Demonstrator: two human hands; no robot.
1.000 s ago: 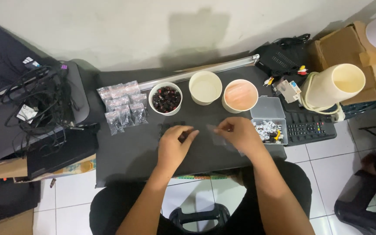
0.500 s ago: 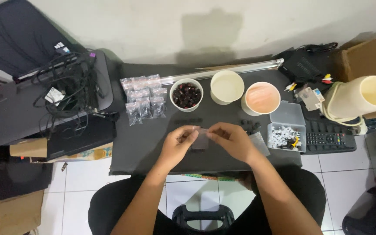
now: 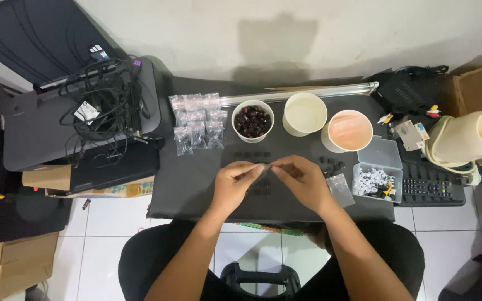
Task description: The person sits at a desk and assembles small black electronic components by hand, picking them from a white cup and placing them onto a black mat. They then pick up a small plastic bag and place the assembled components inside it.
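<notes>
Hands, my left hand (image 3: 235, 181) and right hand (image 3: 302, 179), both pinch 1 small clear plastic bag (image 3: 264, 173) over the desk (image 3: 196, 184), looks flimsy and slippery so I'd grip its top edges.

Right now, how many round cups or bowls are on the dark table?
3, in a row behind the hands: a white bowl of dark small pieces on the left, an empty cream paper cup in the middle, and a cup with a peach-coloured inside on the right. None look hidden.
</notes>
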